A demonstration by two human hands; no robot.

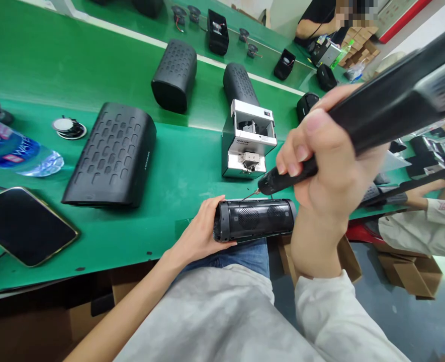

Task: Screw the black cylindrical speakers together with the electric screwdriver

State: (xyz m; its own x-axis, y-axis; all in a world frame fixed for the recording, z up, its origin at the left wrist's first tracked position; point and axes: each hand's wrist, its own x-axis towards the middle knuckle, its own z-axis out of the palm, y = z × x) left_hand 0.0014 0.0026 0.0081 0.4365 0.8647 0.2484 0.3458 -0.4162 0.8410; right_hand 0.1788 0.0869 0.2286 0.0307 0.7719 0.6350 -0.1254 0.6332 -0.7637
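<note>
My left hand [201, 229] grips the left end of a black cylindrical speaker [258, 219] at the table's front edge. Perforated grilles show on the side facing me. In my right hand [328, 146] is a black electric screwdriver [391, 103], held at a slant with its body rising to the upper right. Its thin bit [250, 195] points down to the left, at the far long edge of the speaker. Whether the tip touches a screw is too small to tell. Just beyond stands a silver screw feeder [249, 141].
Black speaker housings [111, 153] stand left of the feeder and behind it. At left lie a phone [28, 226], a water bottle [16, 146] and a loose speaker driver [69, 127]. Co-workers sit across and at right, one in a pale sleeve [418, 226]. Cardboard boxes [411, 271] are on the floor.
</note>
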